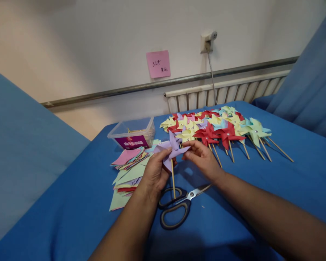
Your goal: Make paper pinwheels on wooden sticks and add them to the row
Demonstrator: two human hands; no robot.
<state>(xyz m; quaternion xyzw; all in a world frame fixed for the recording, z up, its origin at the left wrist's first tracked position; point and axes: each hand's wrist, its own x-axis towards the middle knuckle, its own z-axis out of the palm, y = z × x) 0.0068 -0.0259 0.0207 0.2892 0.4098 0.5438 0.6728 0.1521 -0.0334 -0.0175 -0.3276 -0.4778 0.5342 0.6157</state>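
A light purple paper pinwheel [175, 148] on a thin wooden stick [173, 179] is held up over the blue-covered table. My left hand [157, 169] is closed on it, the thumb over one blade close to the centre. My right hand [202, 158] has its thumb and bent fingers closed at the tip of the right-hand blade. Below the hands lie open scissors [190, 195] with dark handles, blades pointing right. The lower end of the stick overlaps the upper handle loop in view.
Many finished pinwheels, such as a red one [228, 135], lie at the back right, sticks forward. Stacks of coloured paper [133, 170] lie left of my hands. Behind them stands a clear plastic box [149, 130] with sticks. A radiator [222, 95] runs along the wall.
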